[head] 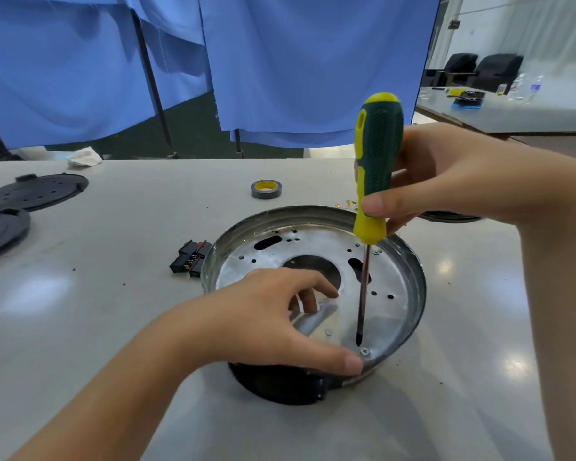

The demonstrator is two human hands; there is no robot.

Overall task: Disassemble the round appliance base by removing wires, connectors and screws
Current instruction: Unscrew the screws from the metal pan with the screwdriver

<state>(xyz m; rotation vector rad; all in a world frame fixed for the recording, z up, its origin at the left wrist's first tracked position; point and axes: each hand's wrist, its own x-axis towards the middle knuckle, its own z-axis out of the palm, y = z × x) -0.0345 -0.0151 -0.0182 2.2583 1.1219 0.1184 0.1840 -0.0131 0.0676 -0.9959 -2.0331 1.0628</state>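
Metal base is stripped of wires; my left hand grips its rim, my right hand holds the screwdriver over a remaining screw (another waits).

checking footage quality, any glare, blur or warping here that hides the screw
Head view: wide-angle warping bends the table edge; soft ceiling-light glare patches on the tabletop; metal base reflects mildly; the screw beside the screwdriver tip stays sharp; far background is soft.

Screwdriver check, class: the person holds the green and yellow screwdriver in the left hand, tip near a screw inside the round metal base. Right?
Not quite. The head view shows the right hand holding the screwdriver; the left hand grips the base's rim. The tip is indeed near the screw.
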